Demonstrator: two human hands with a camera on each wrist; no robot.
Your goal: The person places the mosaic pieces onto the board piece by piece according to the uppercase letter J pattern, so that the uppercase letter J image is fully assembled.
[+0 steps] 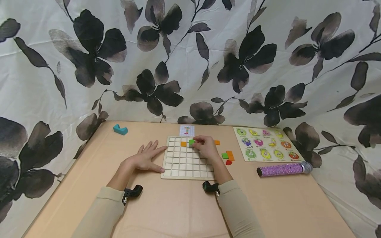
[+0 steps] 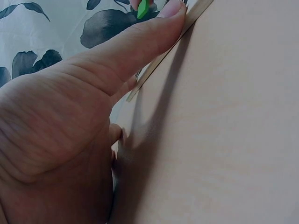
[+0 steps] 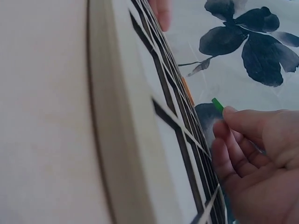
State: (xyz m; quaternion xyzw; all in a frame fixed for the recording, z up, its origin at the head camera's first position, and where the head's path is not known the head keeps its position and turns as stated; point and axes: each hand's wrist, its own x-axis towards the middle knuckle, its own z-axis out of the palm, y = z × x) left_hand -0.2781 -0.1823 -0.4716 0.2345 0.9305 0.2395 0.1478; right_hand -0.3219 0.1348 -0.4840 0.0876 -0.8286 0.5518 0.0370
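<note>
A wooden grid board [image 1: 178, 165] with square cells lies mid-table. My right hand [image 1: 206, 147] pinches a green square tile [image 1: 191, 141] over the board's upper rows; the right wrist view shows the tile [image 3: 217, 105] held between thumb and fingers, raised off the grid. Just left of it an orange square tile [image 1: 183, 144] sits in a cell. My left hand [image 1: 147, 157] is spread flat, its thumb and index fingertip touching the board's left edge. In the left wrist view the thumb [image 2: 135, 46] lies along the board's side [image 2: 154, 70].
Behind the board lies a small pattern card [image 1: 187, 130]. To the right are orange [image 1: 230, 155], green [image 1: 224, 155] and red [image 1: 228, 162] pieces, a fruit sheet [image 1: 247, 155] and a glittery purple microphone [image 1: 279, 170]. A teal block [image 1: 120, 130] stands at the far left.
</note>
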